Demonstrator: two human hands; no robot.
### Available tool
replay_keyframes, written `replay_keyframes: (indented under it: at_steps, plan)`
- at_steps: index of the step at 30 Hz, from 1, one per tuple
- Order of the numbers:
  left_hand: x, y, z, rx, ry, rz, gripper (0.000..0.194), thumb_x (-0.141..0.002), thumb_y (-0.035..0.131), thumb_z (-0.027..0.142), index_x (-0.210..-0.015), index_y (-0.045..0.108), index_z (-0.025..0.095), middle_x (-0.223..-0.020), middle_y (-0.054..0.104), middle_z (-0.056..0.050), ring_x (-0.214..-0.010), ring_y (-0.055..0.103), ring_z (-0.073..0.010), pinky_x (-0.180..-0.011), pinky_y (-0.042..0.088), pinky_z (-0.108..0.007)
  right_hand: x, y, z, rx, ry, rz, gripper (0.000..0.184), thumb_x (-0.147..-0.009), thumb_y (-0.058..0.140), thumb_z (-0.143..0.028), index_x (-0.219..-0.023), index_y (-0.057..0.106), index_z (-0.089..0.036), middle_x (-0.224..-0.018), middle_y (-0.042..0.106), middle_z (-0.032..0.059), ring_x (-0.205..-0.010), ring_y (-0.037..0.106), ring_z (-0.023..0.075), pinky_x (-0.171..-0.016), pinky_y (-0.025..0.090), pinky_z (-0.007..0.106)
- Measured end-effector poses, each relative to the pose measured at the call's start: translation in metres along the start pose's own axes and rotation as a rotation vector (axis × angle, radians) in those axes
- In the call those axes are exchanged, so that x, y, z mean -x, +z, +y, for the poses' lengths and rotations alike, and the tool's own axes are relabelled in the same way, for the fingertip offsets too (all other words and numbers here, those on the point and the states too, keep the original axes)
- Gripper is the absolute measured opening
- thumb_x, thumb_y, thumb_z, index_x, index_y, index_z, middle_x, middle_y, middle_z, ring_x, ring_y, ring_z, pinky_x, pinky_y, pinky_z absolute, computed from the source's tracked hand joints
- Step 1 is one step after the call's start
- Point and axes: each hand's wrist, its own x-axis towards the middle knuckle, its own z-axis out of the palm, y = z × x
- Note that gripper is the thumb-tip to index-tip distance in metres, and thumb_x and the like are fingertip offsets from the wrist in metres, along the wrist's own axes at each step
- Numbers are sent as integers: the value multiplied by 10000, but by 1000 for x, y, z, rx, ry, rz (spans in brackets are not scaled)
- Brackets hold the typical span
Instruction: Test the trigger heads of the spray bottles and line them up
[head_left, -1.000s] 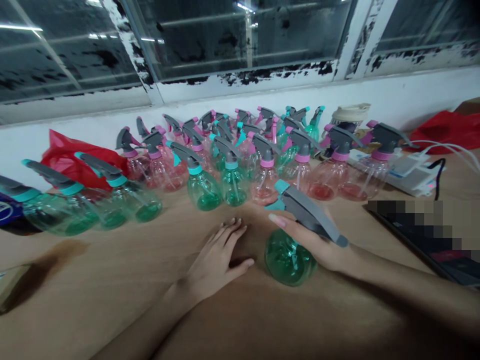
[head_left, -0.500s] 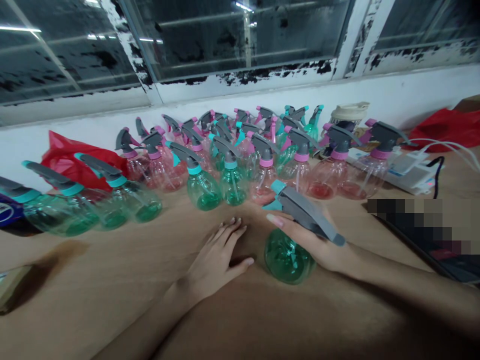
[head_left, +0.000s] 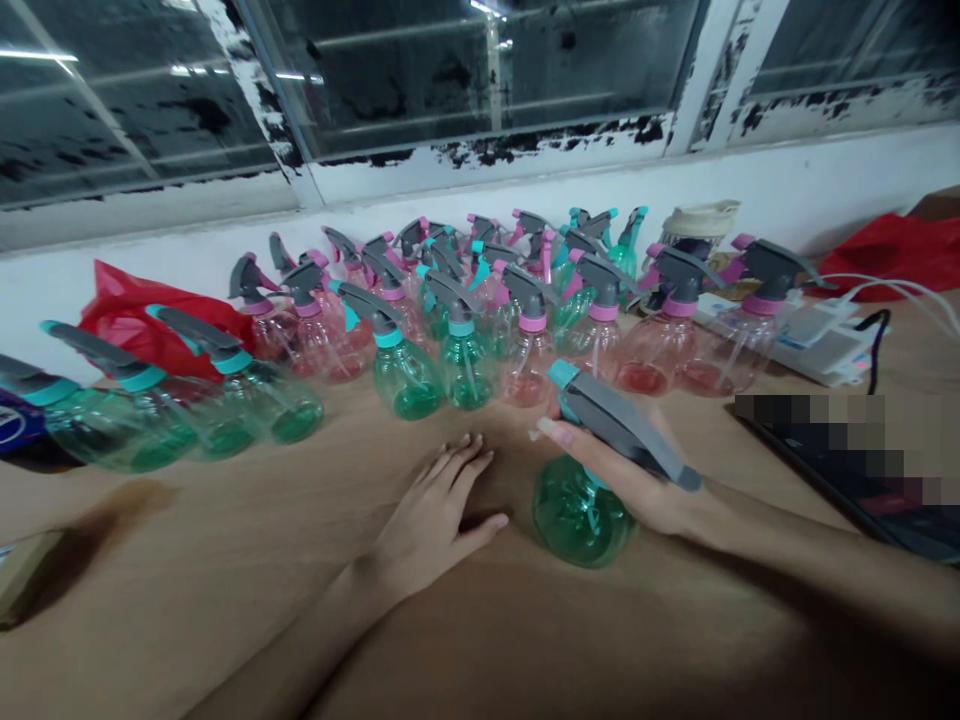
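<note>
My right hand [head_left: 637,480] is wrapped round the neck and trigger of a green spray bottle [head_left: 581,520] with a grey and turquoise head. The thumb lies along the near side of the head; the other fingers are mostly hidden behind it. Flat on the wooden table [head_left: 247,560], my left hand [head_left: 435,510] rests with its fingers stretched out, holding nothing. Just beyond the hands stand a green spray bottle with a turquoise collar [head_left: 466,370], another like it [head_left: 409,380], and a clear pink spray bottle [head_left: 529,370].
Several more pink and green spray bottles crowd toward the wall. A red plastic bag [head_left: 150,320] lies behind the left-hand bottles. On the right are a power strip [head_left: 817,345] with cables, a dark flat device [head_left: 810,470] partly blurred out, and another red bag [head_left: 892,260].
The trigger of the held spray bottle is pulled in closer to its neck, and the bottle has shifted slightly to the right. My left hand has stayed in place.
</note>
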Motion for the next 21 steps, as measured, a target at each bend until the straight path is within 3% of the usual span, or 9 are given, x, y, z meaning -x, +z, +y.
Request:
replay_keyframes:
  at_steps: [7, 14, 21]
  plan:
    - [0, 0, 0, -8, 2, -1, 628, -892, 517, 500, -1385, 342, 153, -1452, 383, -144, -1352, 321, -266, -1096, 275, -462, -1, 0, 1, -16, 16, 0, 218, -863, 572, -406, -751, 603, -222, -708, 648, -4, -632, 610, 142, -556, 459, 272]
    - [0, 1, -1, -11, 8, 16, 621, -888, 520, 507, -1383, 343, 178, -1442, 399, -139, -1344, 335, -271, -1081, 296, -469, -2, -1, -1, -132, 45, -68, 187, -844, 596, -377, -968, 606, -238, -730, 630, -12, -541, 553, 126, -517, 451, 283]
    - [-1, 0, 0, -22, 5, 2, 620, -891, 518, 500, -1377, 351, 154, -1446, 394, -145, -1349, 326, -268, -1085, 294, -470, 1, 1, 8, -178, 50, -64, 204, -847, 601, -356, -1021, 622, -251, -845, 678, -2, -694, 644, 149, -628, 515, 287]
